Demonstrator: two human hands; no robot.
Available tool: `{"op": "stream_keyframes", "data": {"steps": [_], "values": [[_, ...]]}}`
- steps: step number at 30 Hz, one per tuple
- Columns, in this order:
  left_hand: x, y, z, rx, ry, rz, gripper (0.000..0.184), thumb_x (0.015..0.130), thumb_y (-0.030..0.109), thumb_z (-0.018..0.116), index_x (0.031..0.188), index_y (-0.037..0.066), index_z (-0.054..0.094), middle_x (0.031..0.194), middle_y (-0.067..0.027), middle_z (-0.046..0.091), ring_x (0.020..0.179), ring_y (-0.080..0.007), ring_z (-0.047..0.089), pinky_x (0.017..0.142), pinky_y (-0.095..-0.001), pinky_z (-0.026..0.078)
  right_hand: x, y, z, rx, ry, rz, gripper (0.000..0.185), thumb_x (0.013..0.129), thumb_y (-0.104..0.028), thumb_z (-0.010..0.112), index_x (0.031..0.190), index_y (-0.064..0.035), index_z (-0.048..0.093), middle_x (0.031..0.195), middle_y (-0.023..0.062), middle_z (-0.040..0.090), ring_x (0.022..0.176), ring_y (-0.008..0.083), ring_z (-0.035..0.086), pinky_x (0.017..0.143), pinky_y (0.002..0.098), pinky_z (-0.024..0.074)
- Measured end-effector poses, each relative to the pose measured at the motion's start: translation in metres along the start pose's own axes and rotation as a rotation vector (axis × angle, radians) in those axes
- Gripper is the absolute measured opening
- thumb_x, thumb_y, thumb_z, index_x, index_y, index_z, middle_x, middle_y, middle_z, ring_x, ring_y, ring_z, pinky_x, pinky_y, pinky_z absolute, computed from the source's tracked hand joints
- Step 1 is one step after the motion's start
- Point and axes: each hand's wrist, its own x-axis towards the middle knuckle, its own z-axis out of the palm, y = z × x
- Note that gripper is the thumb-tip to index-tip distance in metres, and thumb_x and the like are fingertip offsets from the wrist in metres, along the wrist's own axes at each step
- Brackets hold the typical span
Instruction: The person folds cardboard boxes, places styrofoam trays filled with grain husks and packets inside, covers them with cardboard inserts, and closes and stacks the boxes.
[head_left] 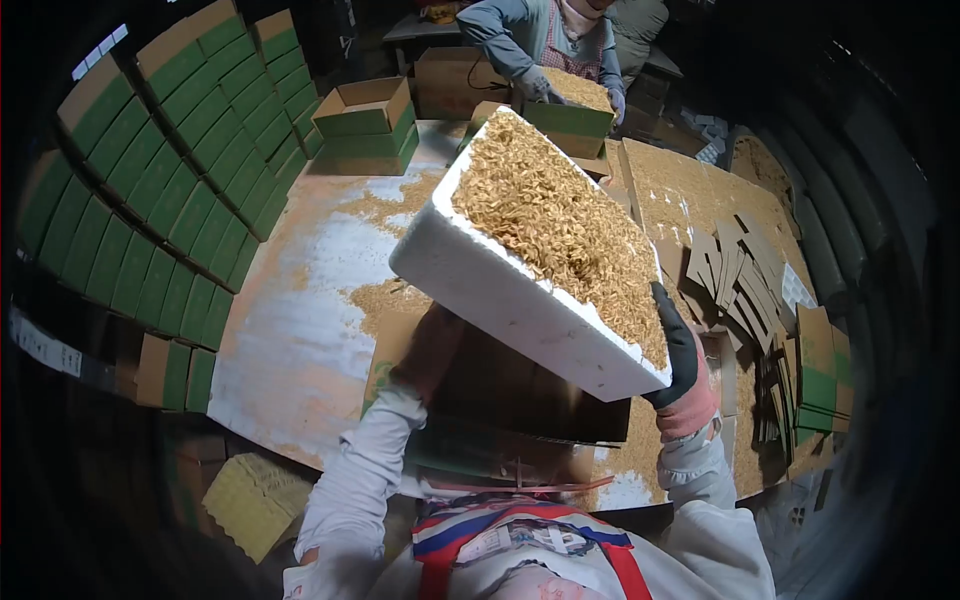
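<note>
A white polystyrene box [500, 300], heaped with golden-brown husks [565, 215], is held up and tilted in front of me. My right hand [680, 350], in a dark glove with a pink cuff, grips its near right end. Under its lower left side my left hand [430, 345] supports it, in shadow, with the fingers mostly hidden. Directly below stands an open cardboard box [395, 345], its inside dark and partly covered by the polystyrene box.
Green-and-brown cartons [170, 190] are stacked at left. Open cartons [365, 120] stand at the table's far end. Across the table, a person [545, 50] handles a husk-filled carton [570, 120]. Cardboard dividers [735, 270] lie at right. Husks are scattered over the table [290, 330].
</note>
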Motion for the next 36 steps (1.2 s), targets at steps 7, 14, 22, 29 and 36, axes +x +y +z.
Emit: {"op": "stream_keyframes", "data": {"steps": [7,14,22,29,36], "values": [[0.008,-0.009,-0.017,-0.254,-0.064,-0.155,0.043,0.088,0.014,0.055,0.128,0.005,0.046,0.102,-0.0073,0.061,0.088,-0.0159,0.055,0.077,-0.0285,0.045,-0.047,-0.013,0.005,-0.727,-0.225,-0.383,0.061,0.079,-0.015,0.069,0.131,-0.0001,0.042,0.131,0.0144,0.047,0.118,0.0226,0.048,0.1,0.0334,0.0367],[0.023,0.019,-0.019,-0.229,-0.056,-0.581,0.041,0.088,0.014,0.055,0.128,0.009,0.049,0.092,-0.0018,0.061,0.073,-0.0093,0.053,0.062,-0.0243,0.044,-0.047,0.003,0.016,-0.282,0.108,0.078,0.052,0.09,-0.019,0.056,0.134,-0.0003,0.035,0.12,0.0096,0.052,0.107,0.0162,0.049,0.093,0.0284,0.0375],[-0.003,0.049,-0.006,0.121,-0.063,-0.318,0.05,0.088,0.016,0.052,0.135,0.008,0.038,0.105,-0.0209,0.06,0.093,-0.0311,0.06,0.082,-0.0353,0.045,-0.042,0.024,0.026,-1.514,-0.255,0.271,0.032,0.084,-0.02,0.058,0.104,0.0034,0.051,0.083,0.0204,0.06,0.079,0.0324,0.062,0.069,0.0386,0.048],[-0.007,0.069,0.019,0.328,-0.175,-0.238,0.052,0.087,0.017,0.054,0.135,0.005,0.037,0.098,-0.023,0.061,0.09,-0.0324,0.061,0.077,-0.0376,0.048,-0.017,0.001,0.096,-1.503,-0.794,-0.328,0.032,0.078,-0.023,0.057,0.108,-0.0104,0.057,0.103,0.0118,0.052,0.08,0.0244,0.056,0.063,0.036,0.0472],[0.08,-0.069,-0.033,-0.033,0.15,-0.518,0.025,0.088,0.017,0.056,0.1,-0.003,0.063,0.085,-0.0048,0.067,0.072,-0.0084,0.059,0.062,-0.0209,0.045,0.073,-0.021,0.045,-0.625,-0.906,-0.255,0.037,0.08,-0.028,0.062,0.107,-0.0039,0.06,0.095,0.0165,0.064,0.074,0.0242,0.066,0.064,0.0309,0.0521]]}}
